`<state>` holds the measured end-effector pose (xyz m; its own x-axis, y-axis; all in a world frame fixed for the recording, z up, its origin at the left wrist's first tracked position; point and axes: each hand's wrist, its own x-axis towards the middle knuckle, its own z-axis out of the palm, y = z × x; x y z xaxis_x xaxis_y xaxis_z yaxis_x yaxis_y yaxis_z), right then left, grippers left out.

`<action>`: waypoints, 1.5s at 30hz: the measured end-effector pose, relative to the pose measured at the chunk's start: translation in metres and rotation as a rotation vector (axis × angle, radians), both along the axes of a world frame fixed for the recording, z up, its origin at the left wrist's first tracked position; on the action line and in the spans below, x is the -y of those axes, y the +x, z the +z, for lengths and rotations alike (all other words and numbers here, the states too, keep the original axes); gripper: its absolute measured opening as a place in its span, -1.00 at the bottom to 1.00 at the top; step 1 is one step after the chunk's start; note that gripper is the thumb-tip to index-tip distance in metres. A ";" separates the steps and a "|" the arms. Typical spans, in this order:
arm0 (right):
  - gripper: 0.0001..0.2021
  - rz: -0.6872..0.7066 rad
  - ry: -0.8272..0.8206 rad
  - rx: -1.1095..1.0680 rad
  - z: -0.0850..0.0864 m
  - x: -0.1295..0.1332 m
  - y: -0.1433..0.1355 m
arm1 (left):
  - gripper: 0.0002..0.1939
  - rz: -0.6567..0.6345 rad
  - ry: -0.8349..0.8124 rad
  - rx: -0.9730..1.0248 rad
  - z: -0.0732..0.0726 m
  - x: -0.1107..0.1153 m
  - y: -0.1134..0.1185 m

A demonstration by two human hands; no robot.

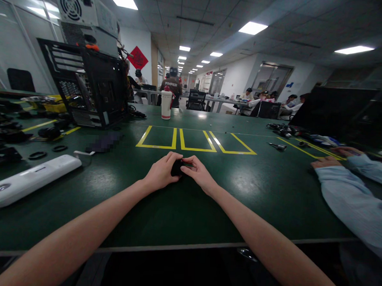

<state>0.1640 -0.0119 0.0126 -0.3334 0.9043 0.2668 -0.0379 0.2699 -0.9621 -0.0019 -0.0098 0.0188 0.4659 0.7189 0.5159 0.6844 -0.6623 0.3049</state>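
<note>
Between my two hands is a small black object, held just above or on the green table; its kind is too small and dark to make out. My left hand has its fingers curled around the object's left side. On the other side, the thumb and fingers of my right hand pinch toward it. Much of the object is covered by the fingers. Just beyond my hands, yellow tape marks several open-sided frames on the tabletop.
A white power strip-like device and black rings lie left. Behind them stands a black computer case topped by power supplies. A paper cup stands at the back. At right are a metal tool piece and a co-worker's sleeves.
</note>
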 end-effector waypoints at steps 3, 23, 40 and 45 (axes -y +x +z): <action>-0.81 -0.059 0.005 0.032 0.001 -0.001 -0.002 | -0.42 0.005 0.006 0.007 -0.001 -0.001 0.001; -0.75 -0.062 0.006 0.052 0.002 -0.001 -0.002 | -0.42 0.005 -0.001 0.007 0.000 -0.001 0.001; -0.79 -0.054 0.012 0.028 0.001 -0.002 -0.002 | -0.42 0.007 0.005 0.007 0.000 -0.001 0.001; -0.69 -0.030 -0.067 0.032 0.002 0.000 0.000 | -0.42 0.001 -0.010 0.017 0.000 0.000 0.000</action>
